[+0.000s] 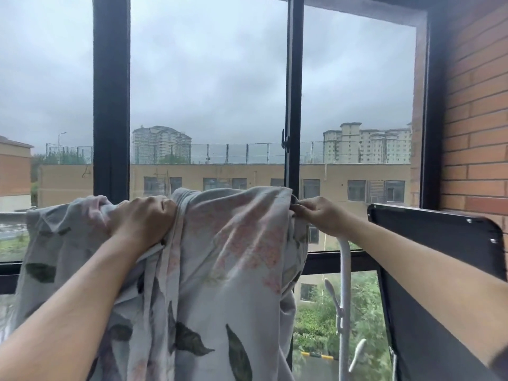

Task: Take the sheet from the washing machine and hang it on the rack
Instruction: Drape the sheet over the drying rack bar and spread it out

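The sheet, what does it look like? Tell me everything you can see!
The sheet is thin, pale grey cloth printed with pink blossoms and dark green leaves. It is creased and bunched along its top edge and hangs down in folds before the window. The left hand grips a bunch near the top; the right hand pinches its upper right corner.

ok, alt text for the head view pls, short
Two bare hands spread a floral sheet over a drying rack before a large window: the left hand grips bunched fabric, the right hand pinches the sheet's top edge.
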Demonstrator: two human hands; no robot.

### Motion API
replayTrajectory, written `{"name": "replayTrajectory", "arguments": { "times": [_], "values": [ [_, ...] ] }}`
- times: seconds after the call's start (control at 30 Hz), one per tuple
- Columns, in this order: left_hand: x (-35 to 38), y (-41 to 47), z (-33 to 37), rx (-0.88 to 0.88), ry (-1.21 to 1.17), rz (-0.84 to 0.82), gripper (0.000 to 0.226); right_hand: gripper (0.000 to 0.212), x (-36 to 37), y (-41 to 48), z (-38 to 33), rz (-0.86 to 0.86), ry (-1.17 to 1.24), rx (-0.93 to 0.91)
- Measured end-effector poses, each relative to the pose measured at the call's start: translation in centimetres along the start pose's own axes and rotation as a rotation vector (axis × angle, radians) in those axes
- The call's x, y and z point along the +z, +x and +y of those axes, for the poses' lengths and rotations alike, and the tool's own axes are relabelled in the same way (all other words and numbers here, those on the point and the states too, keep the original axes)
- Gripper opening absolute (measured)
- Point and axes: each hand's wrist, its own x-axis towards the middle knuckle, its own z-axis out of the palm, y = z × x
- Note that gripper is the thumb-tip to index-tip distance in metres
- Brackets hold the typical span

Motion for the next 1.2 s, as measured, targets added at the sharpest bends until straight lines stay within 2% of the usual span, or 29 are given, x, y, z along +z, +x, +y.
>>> {"name": "replayTrajectory", "arguments": {
  "times": [0.07, 0.13, 0.17, 0.23, 0.3, 0.37, 0.53, 0.67, 0.73, 0.8, 0.87, 0.97, 1.03, 1.13, 1.2],
  "values": [
    [0.2, -0.1, 0.1, 0.009, -0.024, 0.016, 0.042, 0.054, 0.4, -0.2, -0.2, 0.123, -0.022, -0.093],
    [0.1, -0.1, 0.0, 0.011, -0.049, 0.013, 0.041, 0.050, 0.5, -0.1, -1.1, 0.235, -0.150, -0.174],
    [0.1, -0.1, -0.2, 0.010, -0.052, 0.013, 0.040, 0.050, 0.3, -0.2, -1.4, 0.198, -0.123, -0.180],
    [-0.1, -0.2, -0.6, 0.006, -0.049, 0.009, 0.039, 0.053, -0.7, -0.6, -1.2, -0.027, 0.016, -0.118],
    [-0.3, -0.3, -1.0, 0.005, -0.053, 0.005, 0.038, 0.053, -1.6, -1.3, -0.4, -0.183, -0.011, -0.057],
    [-0.4, -0.5, -1.0, 0.002, -0.051, 0.004, 0.038, 0.054, -1.2, -1.7, 0.7, -0.094, -0.012, -0.061],
    [-0.8, -0.8, -0.4, -0.003, -0.023, 0.033, 0.044, 0.022, 0.2, -2.2, 0.1, 0.151, -0.029, -0.108],
    [-0.5, -0.9, -0.1, 0.022, -0.030, 0.035, 0.039, 0.016, 0.7, -2.6, -0.8, 0.413, -0.041, -0.079],
    [-0.6, -0.9, 0.1, 0.025, -0.021, 0.048, 0.039, 0.021, 0.7, -2.5, -0.6, 0.406, -0.034, -0.039],
    [-0.8, -1.2, 0.4, 0.022, -0.003, 0.051, 0.042, 0.026, 0.4, -2.6, -0.6, 0.274, 0.047, -0.017],
    [-1.0, -1.3, 0.5, 0.022, 0.005, 0.060, 0.040, 0.035, 0.3, -2.8, -0.8, 0.198, 0.031, -0.037],
    [-1.1, -1.4, 0.7, 0.034, 0.019, 0.069, 0.039, 0.016, 0.7, -2.4, -1.4, 0.372, -0.082, -0.099],
    [-1.0, -1.4, 0.7, 0.015, 0.040, 0.059, 0.040, 0.024, 1.2, -2.2, -2.2, 0.459, -0.200, -0.111],
    [-0.8, -1.3, 0.5, 0.011, 0.050, 0.079, 0.039, 0.027, 0.1, -1.8, -3.5, 0.567, -0.089, -0.019],
    [-0.5, -1.1, 0.1, 0.026, 0.025, 0.078, 0.044, 0.025, -1.7, -1.8, -4.1, 0.531, -0.026, -0.012]
  ]
}}
